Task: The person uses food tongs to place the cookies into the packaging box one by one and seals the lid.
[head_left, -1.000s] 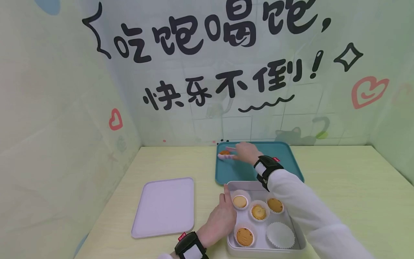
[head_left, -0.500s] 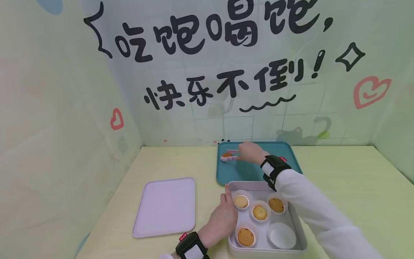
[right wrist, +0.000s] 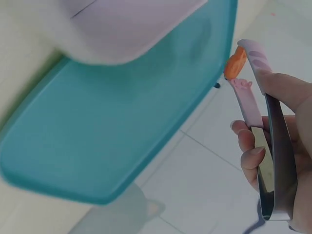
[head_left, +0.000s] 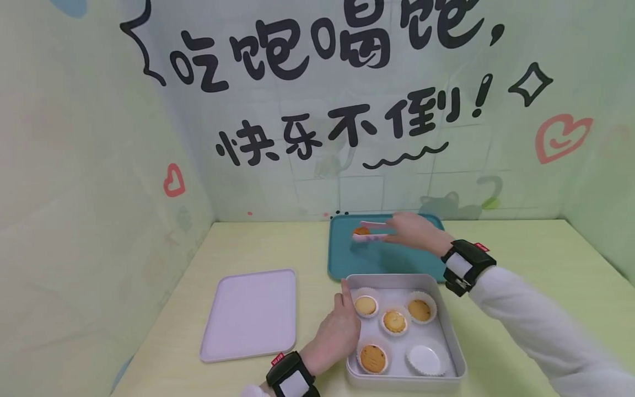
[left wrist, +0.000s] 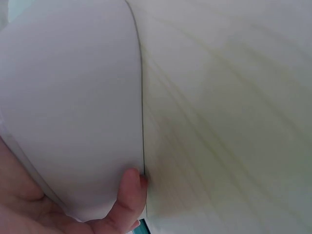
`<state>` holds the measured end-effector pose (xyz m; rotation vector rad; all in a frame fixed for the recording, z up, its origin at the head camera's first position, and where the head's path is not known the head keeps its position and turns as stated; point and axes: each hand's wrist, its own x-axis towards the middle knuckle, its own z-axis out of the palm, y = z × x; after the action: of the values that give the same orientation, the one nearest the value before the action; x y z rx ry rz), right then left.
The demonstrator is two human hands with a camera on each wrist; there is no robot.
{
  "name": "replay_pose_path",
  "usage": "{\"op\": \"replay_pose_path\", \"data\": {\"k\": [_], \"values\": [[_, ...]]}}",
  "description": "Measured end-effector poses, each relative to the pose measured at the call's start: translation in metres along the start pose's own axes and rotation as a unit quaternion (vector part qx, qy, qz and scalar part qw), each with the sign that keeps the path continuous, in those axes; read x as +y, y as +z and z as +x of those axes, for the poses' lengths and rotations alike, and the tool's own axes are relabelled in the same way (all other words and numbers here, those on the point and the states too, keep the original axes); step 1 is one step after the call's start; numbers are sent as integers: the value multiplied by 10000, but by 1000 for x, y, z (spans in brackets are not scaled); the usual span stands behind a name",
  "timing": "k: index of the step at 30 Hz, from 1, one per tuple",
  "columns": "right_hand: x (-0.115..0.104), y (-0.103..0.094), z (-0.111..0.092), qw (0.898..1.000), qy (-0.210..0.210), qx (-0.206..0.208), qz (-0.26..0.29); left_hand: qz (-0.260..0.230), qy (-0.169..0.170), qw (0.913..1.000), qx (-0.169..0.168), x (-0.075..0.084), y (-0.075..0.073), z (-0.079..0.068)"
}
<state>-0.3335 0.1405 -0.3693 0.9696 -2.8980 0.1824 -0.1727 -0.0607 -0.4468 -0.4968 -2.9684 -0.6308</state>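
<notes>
Big black lettering runs across the pale wall behind a light wooden counter. The right hand has its grip closed on a pair of tongs, whose pink tips pinch an orange-brown cookie; it appears raised above the far-left part of the blue tray. The left hand grips the pale box by its left wall, toward the far corner. Inside the box, four baked treats sit in white paper cups, with a fifth cup at the near right. A lilac tray lies to the left.

The cookie is probably light, stiff and crumbly, best taken gently by opposite edges: too hard a squeeze could crack it, too little could let it slip. The tongs look springy, best held midway along their arms. The box should be rigid, its wall giving a firm hold.
</notes>
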Motion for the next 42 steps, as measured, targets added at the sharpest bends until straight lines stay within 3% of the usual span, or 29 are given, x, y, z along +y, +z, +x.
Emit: {"op": "replay_pose_path", "data": {"k": [7,15,22,27,36,42], "values": [[-2,-26,-61,9971,-507,505,-260,18,27,9999,128,1,3,1],[-11,-39,-146,9823,-1413,1223,-139,-18,-6,10000,59,2,0,2],[-16,-33,-192,9764,-1874,1071,-79,-252,-78,9996,-83,0,2,4],[-21,-27,-204,9813,-1853,523,-45,-206,29,9998,-39,1,3,4],[-38,-27,-194,9844,-1530,-872,22,-227,-71,9996,-118,1,2,6],[-44,-24,-190,9830,-1251,-1317,-256,-278,-62,9995,-162,1,3,5]]}}
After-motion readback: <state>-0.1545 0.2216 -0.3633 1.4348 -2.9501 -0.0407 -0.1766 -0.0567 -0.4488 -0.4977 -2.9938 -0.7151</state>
